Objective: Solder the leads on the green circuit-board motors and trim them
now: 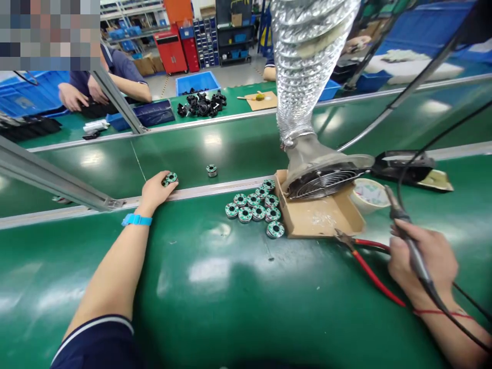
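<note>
My left hand [156, 190] reaches to the belt behind the metal rail, thumb and fingers closed around small round parts with green circuit-board tops [171, 178]; the fingers partly cover them. One more such round part [211, 170] sits alone on the belt to its right. In my right hand [426, 256] is a soldering iron [413, 251], its tip pointing up and away, its cable trailing down along my forearm. Red-handled cutting pliers [369, 266] lie on the green bench beside that hand. Several more round circuit-board parts [252, 200] stand grouped in the middle of the bench.
A shallow cardboard box [323, 218] sits under a fan hood [326, 179] on a foil duct [311, 56]. Right of it are a tape roll [371, 195] and a black holder [403, 166]. A metal post [57, 174] rises at left. Across the belt, co-workers' arms [126, 88] show.
</note>
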The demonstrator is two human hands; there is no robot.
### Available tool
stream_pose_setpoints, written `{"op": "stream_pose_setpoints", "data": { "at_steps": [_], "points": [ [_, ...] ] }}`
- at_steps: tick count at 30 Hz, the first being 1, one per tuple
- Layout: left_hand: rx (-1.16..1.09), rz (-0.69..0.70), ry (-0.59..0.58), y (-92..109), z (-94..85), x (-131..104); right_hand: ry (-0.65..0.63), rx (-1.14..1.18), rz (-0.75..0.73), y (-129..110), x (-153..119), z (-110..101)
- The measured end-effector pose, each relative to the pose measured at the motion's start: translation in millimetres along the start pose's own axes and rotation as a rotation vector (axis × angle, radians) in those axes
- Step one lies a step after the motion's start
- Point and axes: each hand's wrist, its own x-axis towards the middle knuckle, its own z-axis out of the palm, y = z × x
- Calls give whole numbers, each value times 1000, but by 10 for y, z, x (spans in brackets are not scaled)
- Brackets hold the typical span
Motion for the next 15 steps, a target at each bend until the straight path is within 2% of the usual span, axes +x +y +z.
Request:
{"op": "stream_pose_setpoints", "data": {
  "at_steps": [5,9,12,15],
  "points": [
    [-104,210,-145,525,228,-525,0,-34,-72,125,-52,15],
    [-142,245,-224,949,415,-924,24,-31,-79,120,-130,-1],
    [-201,191,-248,1073,435,-1131,38,18,-58,71,-166,-30],
    [-296,107,-263,1071,412,-1298,30,50,17,12,-188,-59]
  ]
}}
